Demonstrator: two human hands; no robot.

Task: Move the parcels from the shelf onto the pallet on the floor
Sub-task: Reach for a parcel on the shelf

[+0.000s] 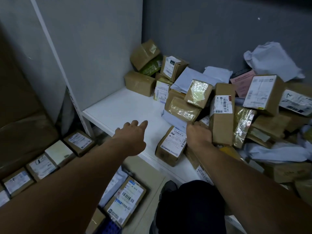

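Two hands: the left hand (131, 132) and the right hand (199, 135) both reach over the white shelf (121, 107).
Left hand: released, fingers straight and slightly spread, above the bare board near the front edge; I see it touching no parcel.
Right hand: back toward the camera, fingers bent down out of sight between the labelled box (172, 146) and the tall brown box (222, 119). I cannot tell whether it grasps anything.
Labelled box: lies tilted at the shelf's front edge, white label up, just beside the right hand.
Tall brown box: stands on end close against the right hand, with a barcode label on its upper part.
Parcel heap (197, 93): brown cartons, taped boxes and white mailers, piled loosely from the back left corner along the back edge and across the right part of the shelf to the front edge.
White bags (273, 59): on top of the heap at the back right, against the grey wall (219, 31).
Floor parcels (40, 166): a row of labelled boxes side by side on the floor, left of the shelf's front left corner.
Single parcel (126, 198): label up, on the floor below the front edge, near the shoe (168, 188).
Blue gridded piece (111, 227): at the bottom of the view beside that parcel. I cannot tell whether it is the pallet.
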